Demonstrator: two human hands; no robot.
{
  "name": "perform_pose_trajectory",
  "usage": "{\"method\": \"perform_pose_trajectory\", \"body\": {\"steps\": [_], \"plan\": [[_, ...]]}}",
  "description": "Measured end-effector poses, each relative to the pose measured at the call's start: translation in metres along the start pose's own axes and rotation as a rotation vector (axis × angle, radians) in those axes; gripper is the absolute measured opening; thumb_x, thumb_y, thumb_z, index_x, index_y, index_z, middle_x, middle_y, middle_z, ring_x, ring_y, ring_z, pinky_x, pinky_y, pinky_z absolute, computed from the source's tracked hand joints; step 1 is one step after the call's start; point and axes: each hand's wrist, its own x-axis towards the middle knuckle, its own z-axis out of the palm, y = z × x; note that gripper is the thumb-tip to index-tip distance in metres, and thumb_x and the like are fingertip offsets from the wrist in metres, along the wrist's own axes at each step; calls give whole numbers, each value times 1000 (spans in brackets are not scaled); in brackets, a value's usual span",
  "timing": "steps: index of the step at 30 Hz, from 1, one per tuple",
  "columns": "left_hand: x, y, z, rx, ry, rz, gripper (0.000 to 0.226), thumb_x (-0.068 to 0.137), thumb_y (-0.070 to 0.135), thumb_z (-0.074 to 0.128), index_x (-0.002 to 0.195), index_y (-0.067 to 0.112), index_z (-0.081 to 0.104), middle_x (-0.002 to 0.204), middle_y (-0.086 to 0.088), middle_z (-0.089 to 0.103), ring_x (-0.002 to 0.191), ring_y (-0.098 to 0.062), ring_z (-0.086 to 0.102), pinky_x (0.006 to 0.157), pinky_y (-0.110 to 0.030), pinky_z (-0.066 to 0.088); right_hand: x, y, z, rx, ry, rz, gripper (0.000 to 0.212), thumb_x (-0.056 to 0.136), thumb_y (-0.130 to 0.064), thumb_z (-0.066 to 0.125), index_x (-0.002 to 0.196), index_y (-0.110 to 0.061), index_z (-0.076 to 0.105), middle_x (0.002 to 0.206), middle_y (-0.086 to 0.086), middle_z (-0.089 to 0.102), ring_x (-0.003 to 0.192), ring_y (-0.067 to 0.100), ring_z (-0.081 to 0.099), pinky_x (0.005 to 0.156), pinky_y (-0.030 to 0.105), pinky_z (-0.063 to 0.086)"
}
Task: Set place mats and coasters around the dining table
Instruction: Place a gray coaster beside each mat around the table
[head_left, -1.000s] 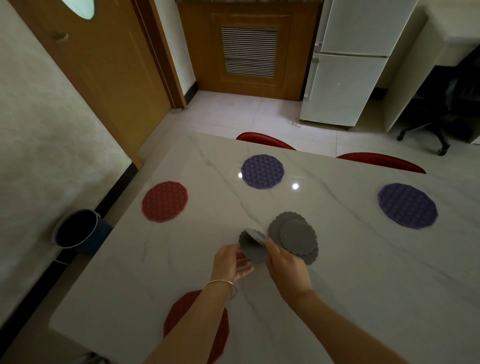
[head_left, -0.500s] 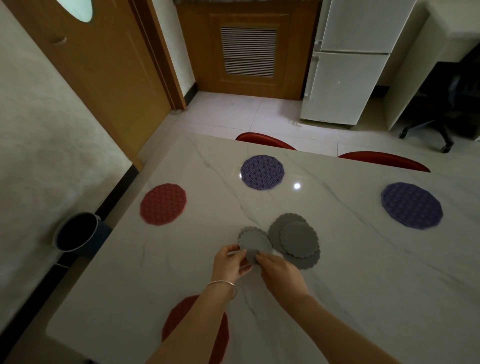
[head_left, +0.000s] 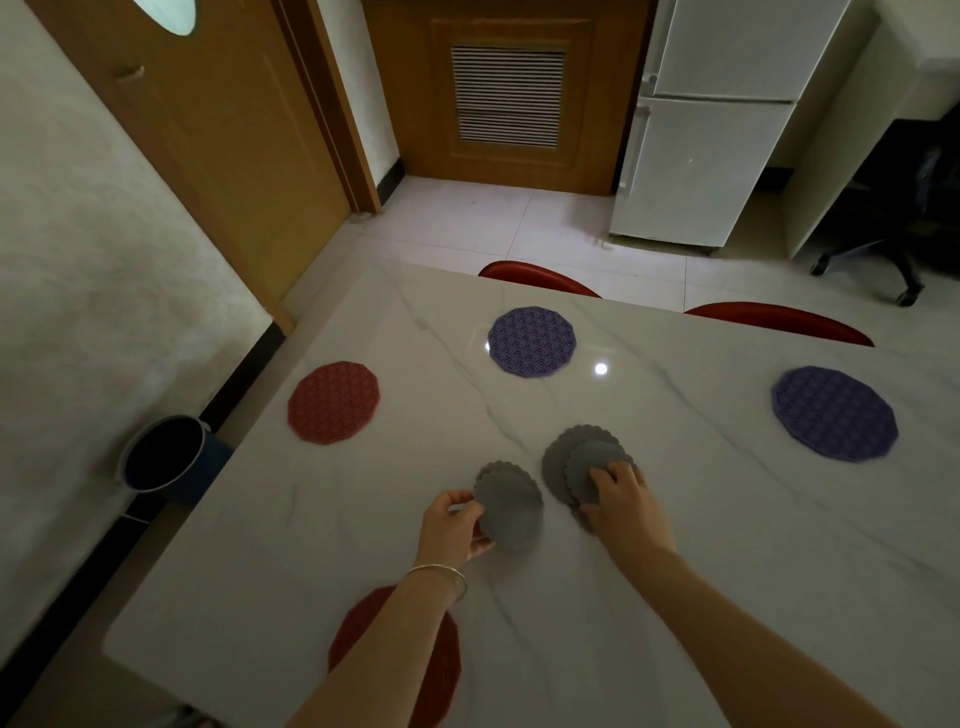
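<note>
4 place mats lie on the marble table (head_left: 701, 519) as I read it: a red mat (head_left: 333, 402) at the far left, a near red mat (head_left: 441, 670) partly under the left forearm, a purple mat (head_left: 532, 340) at the far edge, and a second purple mat (head_left: 834, 413) well to the right.

Coasters not yet distributed. Left hand (head_left: 452, 525) pinches what looks like 2 grey scalloped coasters (head_left: 511, 506) at their left edge, thumb on top, fingers curled beneath. A second rim shows at the upper left of that pair, so I judge they are stacked and slightly offset. Right hand (head_left: 626, 501) rests on the remaining grey coaster pile (head_left: 571, 462), fingers curled onto the top disc; whether it pinches it or only presses down, I cannot tell.

Risks from here:
- The held pair may cling together. If 2 go down at 1 seat, the count runs short later.
- The pile is already fanned out; a drag by the right hand could pull several discs across the slick marble instead of lifting 1.
- The left-hand grip sits at the rim only, so the thin, probably floppy discs may droop or slip out in transit.
- The left forearm crosses the near red mat and could shove it out of place on the reach.
</note>
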Motion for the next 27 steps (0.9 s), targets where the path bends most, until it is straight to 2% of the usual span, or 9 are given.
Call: {"method": "perform_pose_trajectory", "body": {"steps": [3, 5, 9, 11, 14, 17, 20, 23, 27], "plan": [[-1, 0, -5, -6, -1, 1, 11, 88, -3, 53, 89, 7, 57, 97, -20, 61, 86, -34, 64, 62, -38, 57, 3, -1, -1, -58, 22, -89, 26, 96, -21, 42, 114, -8, 55, 122, 12, 54, 112, 28, 48, 92, 36, 44], [-1, 0, -6, -10, -2, 1, 10, 88, -4, 54, 89, 6, 57, 98, -21, 61, 87, -34, 64, 63, -39, 57, 1, -4, -5, 15, 85, -77, 25, 96, -15, 39, 104, -5, 61, 109, 13, 64, 98, 27, 57, 85, 34, 47], [-3, 2, -3, -12, -17, 1, 8, 88, -1, 56, 90, 7, 58, 96, -19, 64, 84, -31, 66, 56, -34, 58, -12, -16, -23, 191, 324, -9, 17, 92, -5, 48, 95, -6, 65, 75, 12, 67, 63, 27, 59, 59, 32, 48], [-4, 3, -1, -23, -21, -3, 8, 88, -1, 56, 88, 7, 57, 95, -19, 64, 82, -31, 67, 54, -33, 58, -21, -28, -26, 251, 413, -90, 12, 88, 0, 55, 91, -3, 66, 63, 11, 63, 51, 24, 54, 50, 33, 49], [-5, 5, 2, -17, -10, -2, 9, 88, -2, 56, 87, 7, 57, 97, -21, 64, 81, -32, 66, 56, -36, 57, -32, -48, -19, 224, 430, -222, 10, 76, 6, 68, 80, -3, 68, 57, 11, 63, 40, 21, 54, 37, 28, 48], [-6, 6, 4, -11, -19, 16, 10, 88, -2, 55, 88, 8, 57, 92, -21, 66, 75, -30, 68, 53, -32, 56, -39, -63, -5, 244, 400, -288, 23, 66, 8, 75, 87, -3, 71, 61, 9, 68, 40, 19, 57, 35, 22, 46], [-8, 7, 6, -16, -35, 37, 10, 87, -2, 53, 88, 8, 57, 89, -20, 66, 71, -29, 69, 52, -31, 56, -44, -69, 10, 266, 347, -336, 19, 68, 5, 75, 82, -6, 70, 58, 7, 67, 44, 20, 59, 39, 23, 47], [-9, 7, 8, -30, -31, 33, 5, 89, 3, 55, 90, 8, 57, 85, -18, 67, 69, -28, 69, 53, -32, 56, -48, -69, 18, 278, 302, -384, 23, 72, 0, 73, 95, -7, 72, 81, 8, 75, 64, 24, 69, 51, 31, 57], [-12, 8, 11, -38, -22, 25, 4, 87, 9, 60, 85, 10, 57, 82, -16, 67, 68, -28, 68, 52, -30, 56, -49, -63, 17, 262, 292, -461, 31, 65, -2, 79, 95, -7, 73, 92, 7, 75, 75, 23, 71, 57, 29, 59]]}}
